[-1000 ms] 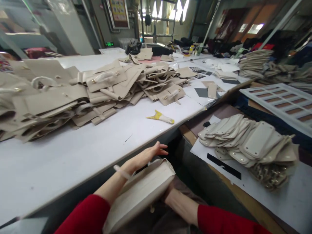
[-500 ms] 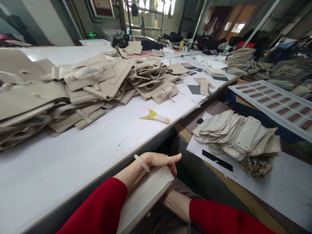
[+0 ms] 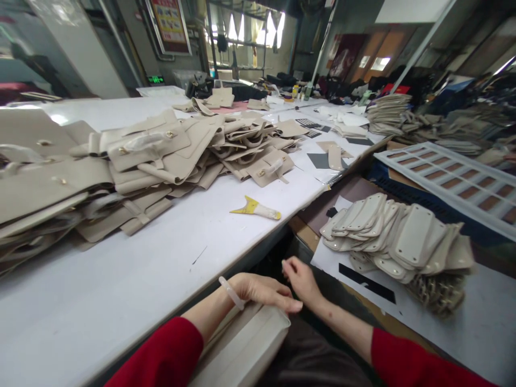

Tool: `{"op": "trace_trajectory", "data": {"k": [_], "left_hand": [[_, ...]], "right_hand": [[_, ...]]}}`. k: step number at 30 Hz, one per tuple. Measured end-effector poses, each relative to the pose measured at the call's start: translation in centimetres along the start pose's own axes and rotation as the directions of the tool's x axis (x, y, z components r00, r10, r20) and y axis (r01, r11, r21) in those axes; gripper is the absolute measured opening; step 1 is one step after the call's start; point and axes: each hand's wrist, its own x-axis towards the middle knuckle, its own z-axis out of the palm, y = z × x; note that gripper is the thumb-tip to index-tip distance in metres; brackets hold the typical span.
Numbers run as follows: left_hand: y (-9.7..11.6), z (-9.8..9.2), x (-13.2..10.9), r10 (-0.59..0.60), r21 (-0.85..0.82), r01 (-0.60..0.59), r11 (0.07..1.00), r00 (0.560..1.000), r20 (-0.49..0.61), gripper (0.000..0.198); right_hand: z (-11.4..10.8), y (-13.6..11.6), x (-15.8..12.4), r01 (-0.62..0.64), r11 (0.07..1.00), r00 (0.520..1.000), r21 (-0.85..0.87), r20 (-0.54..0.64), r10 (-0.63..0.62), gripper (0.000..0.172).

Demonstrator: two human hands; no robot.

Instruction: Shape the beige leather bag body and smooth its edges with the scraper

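Note:
A pale beige leather bag (image 3: pixel 252 346) lies across my lap below the table's edge, its end pointing away from me. My left hand (image 3: pixel 266 292), with a white bangle at the wrist, is closed over the top of that end, and some fingers are hidden behind it. Just beyond, apart from the bag, my right hand (image 3: pixel 301 279) is raised with its fingers curled together. Whatever may be between those fingertips is too small to make out. A yellow-and-white forked tool (image 3: pixel 256 208) rests on the table ahead of both hands.
Beige bag pieces with metal fittings (image 3: pixel 161 156) are heaped along the white table (image 3: pixel 141 279). At right, a stack of pale leather tabs (image 3: pixel 413 234) sits on white paper beside a black strip (image 3: pixel 366 282). Behind it leans a white plastic grid (image 3: pixel 455 177).
My right hand has come out from under the bag and risen to the right of my left hand. The left hand still holds the bag. The camera view has tilted up slightly.

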Motion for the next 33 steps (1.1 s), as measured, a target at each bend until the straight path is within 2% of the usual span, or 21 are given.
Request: {"op": "trace_trajectory", "data": {"k": [2,3,6,8,10,11,14,16,18,20,21,22,24,25,26,29,33], "left_hand": [[0.0,-0.1,0.3,-0.043,-0.027,0.044,0.999,0.998,0.050,0.071],[-0.1,-0.1,0.5,-0.052,-0.049,0.056,0.997,0.995,0.084,0.071],[-0.7,0.0,1.1,-0.033,-0.100,0.048,0.994,0.989,0.146,0.075],[-1.2,0.0,1.5,-0.013,-0.124,0.033,0.992,0.988,0.154,0.075],[-1.4,0.2,1.6,-0.005,-0.154,0.029,0.988,0.988,0.154,0.075],[-1.5,0.2,1.6,-0.003,-0.160,0.027,0.987,0.989,0.147,0.074],[-1.3,0.3,1.5,-0.001,-0.164,0.021,0.986,0.992,0.126,0.069],[-1.0,0.4,1.3,-0.002,-0.168,0.022,0.986,0.992,0.122,0.068],[-0.8,0.4,1.2,-0.005,-0.172,0.026,0.985,0.993,0.122,0.067],[-0.6,0.5,1.1,-0.008,-0.171,0.030,0.985,0.992,0.127,0.067],[-0.5,0.5,1.1,-0.009,-0.170,0.032,0.985,0.992,0.130,0.067],[-0.5,0.5,1.1,-0.010,-0.168,0.032,0.985,0.991,0.132,0.068],[-0.4,0.6,1.0,-0.007,-0.157,0.027,0.987,0.992,0.126,0.067],[-0.4,0.6,0.9,-0.007,-0.149,0.025,0.989,0.993,0.116,0.066],[-0.4,0.6,0.9,-0.010,-0.139,0.024,0.990,0.995,0.103,0.066],[-0.6,0.5,0.7,-0.025,-0.110,0.032,0.993,0.998,0.060,0.070],[-0.7,0.4,0.6,-0.053,-0.082,0.057,0.995,0.997,0.047,0.080]], "right_hand": [[-1.4,-1.5,4.6,0.123,0.979,0.989,-0.163,-0.055,-0.134,0.022],[-1.9,-2.5,6.9,0.185,0.954,0.979,-0.235,-0.044,-0.200,0.020],[-1.4,-5.1,13.1,0.335,0.852,0.942,-0.403,0.114,-0.316,0.033],[-0.2,-6.3,15.6,0.395,0.786,0.918,-0.475,0.233,-0.321,0.031],[0.7,-6.9,16.5,0.436,0.738,0.897,-0.516,0.320,-0.306,0.019],[0.7,-6.9,16.3,0.449,0.722,0.888,-0.526,0.352,-0.296,0.018],[-1.4,-6.6,14.1,0.450,0.723,0.879,-0.525,0.402,-0.255,0.031],[-4.5,-6.0,11.3,0.402,0.766,0.889,-0.501,0.413,-0.197,0.038],[-8.0,-5.0,7.7,0.323,0.830,0.887,-0.454,0.451,-0.099,0.035],[-10.8,-3.8,3.2,0.219,0.892,0.846,-0.394,0.533,0.028,0.024],[-11.6,-3.1,0.8,0.143,0.926,0.808,-0.350,0.581,0.095,0.019],[-12.0,-2.4,-1.5,-0.047,0.967,0.732,-0.252,0.649,0.205,0.021],[-11.6,-1.2,-5.6,-0.272,0.940,0.634,-0.206,0.697,0.336,0.028],[-10.9,-0.8,-7.2,-0.337,0.920,0.602,-0.199,0.706,0.373,0.030],[-10.1,-0.5,-8.4,-0.369,0.909,0.592,-0.196,0.704,0.392,0.030],[-7.6,-0.4,-10.0,-0.412,0.893,0.613,-0.180,0.670,0.418,0.026],[-6.0,-0.6,-9.8,-0.449,0.880,0.637,-0.155,0.635,0.437,0.025]]}}
